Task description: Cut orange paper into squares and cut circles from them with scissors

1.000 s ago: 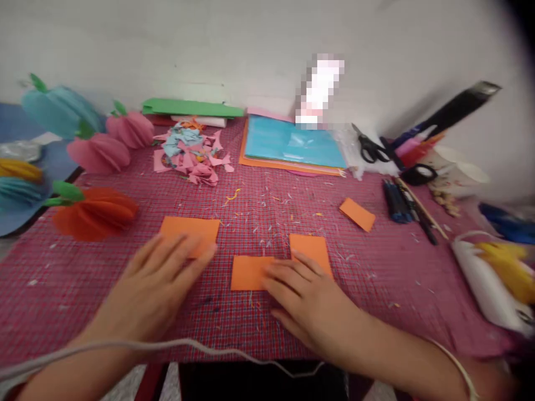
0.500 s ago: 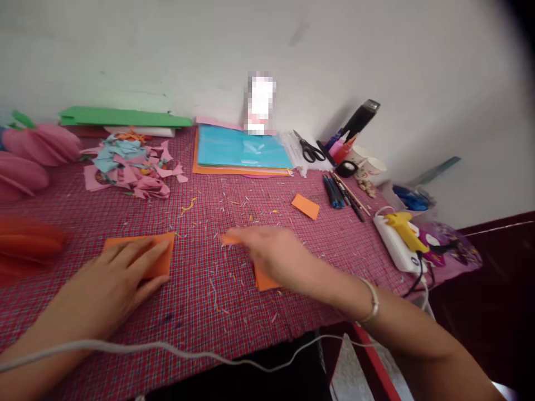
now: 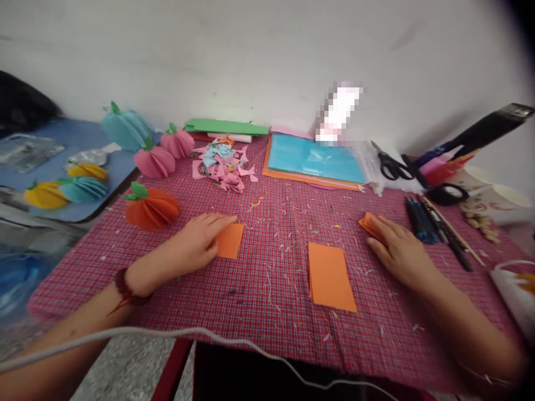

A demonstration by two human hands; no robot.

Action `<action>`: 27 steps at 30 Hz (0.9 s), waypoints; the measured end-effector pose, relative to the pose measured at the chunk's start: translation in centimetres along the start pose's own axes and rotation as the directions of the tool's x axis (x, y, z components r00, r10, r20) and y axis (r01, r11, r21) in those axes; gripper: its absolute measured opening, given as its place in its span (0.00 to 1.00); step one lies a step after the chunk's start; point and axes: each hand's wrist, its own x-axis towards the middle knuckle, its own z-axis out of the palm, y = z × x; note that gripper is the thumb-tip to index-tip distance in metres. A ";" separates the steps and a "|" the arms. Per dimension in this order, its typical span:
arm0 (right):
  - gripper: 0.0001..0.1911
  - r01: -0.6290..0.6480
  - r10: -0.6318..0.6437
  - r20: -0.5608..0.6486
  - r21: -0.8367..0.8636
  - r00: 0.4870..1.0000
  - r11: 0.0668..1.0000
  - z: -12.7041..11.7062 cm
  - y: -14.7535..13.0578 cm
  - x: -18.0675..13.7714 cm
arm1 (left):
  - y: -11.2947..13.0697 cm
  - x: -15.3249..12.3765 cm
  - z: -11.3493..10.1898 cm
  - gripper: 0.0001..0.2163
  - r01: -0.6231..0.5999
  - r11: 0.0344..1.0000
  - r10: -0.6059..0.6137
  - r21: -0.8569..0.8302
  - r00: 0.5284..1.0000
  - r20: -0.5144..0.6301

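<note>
My left hand bends over a piece of orange paper, its fingers along the top edge and the thumb lower down, closed on the sheet's left part. Off to the right, my right hand is closed with its fingertips on a small folded orange paper piece at the table. The fingers partly hide that piece, so I cannot tell whether a second one lies beneath. Between the hands lies a short stack of orange paper rectangles, touched by neither hand.
Paper scraps are heaped behind my left hand, near an orange paper pumpkin. A blue paper pack, scissors and pens lie farther back. A white cable crosses the near side. Tiny clippings dot the checked cloth.
The view has swung left. My right hand has moved away from the orange stack to the small folded piece at the right, uncovering the stack. My left hand stays at its orange paper, its fingers now closer together.
</note>
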 end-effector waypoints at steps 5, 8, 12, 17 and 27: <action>0.23 0.078 -0.072 -0.071 0.087 0.995 0.993 -2.8 -6.3 2.5 | -0.2 -0.2 -0.1 0.25 0.087 0.990 -0.093 -0.113 0.994 -0.054; 0.22 0.188 -0.176 -0.077 0.192 0.981 0.963 -3.9 -11.4 3.8 | -0.9 0.2 -0.8 0.24 0.130 0.983 -0.129 -0.132 0.992 0.018; 0.21 0.279 -0.283 -0.027 0.291 0.959 0.915 -4.0 -16.6 4.7 | -1.5 1.9 -2.1 0.33 0.151 0.987 -0.156 0.044 0.977 0.144; 0.21 0.317 -0.355 0.040 0.364 0.934 0.876 -3.0 -19.5 5.5 | -1.1 4.2 -2.5 0.29 0.109 0.979 -0.154 0.170 0.947 0.283; 0.27 0.117 -0.191 0.024 0.711 0.981 0.694 -3.3 -20.8 5.3 | 1.4 2.6 -4.7 0.11 0.114 0.843 -0.164 -0.525 0.985 -0.050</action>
